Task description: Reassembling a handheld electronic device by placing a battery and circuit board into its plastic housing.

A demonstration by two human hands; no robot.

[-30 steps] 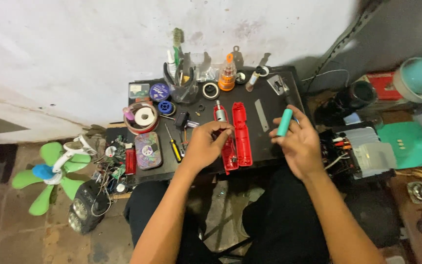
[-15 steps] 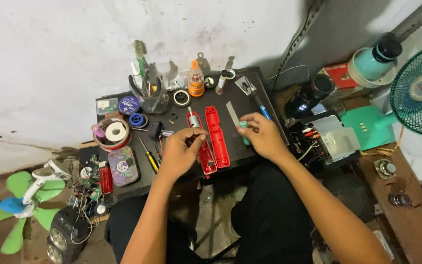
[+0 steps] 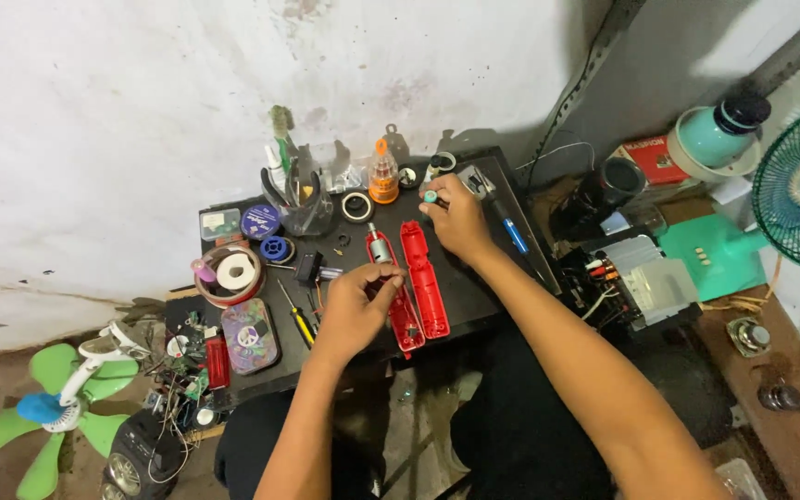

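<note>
I observe a dark, matte work table (image 3: 474, 306) set against a stained white wall. On it lie two glossy red plastic shell halves (image 3: 423, 278), long and narrow, side by side. Their long axis runs from the table's near edge toward the wall, tilted slightly left at the far end. A small silver cylindrical motor (image 3: 380, 248) sits at the far end of the left half, in line with it.

My left hand (image 3: 354, 306) rests on the left half, fingers curled and pinched at its edge, forearm coming up from below. What it grips there, I cannot tell.

My right hand (image 3: 456, 218) reaches past the shells toward the wall, closed around a small teal cylinder (image 3: 430, 196), only its tip showing.

A blue-handled tool (image 3: 515, 236) lies just right of that hand.
</note>
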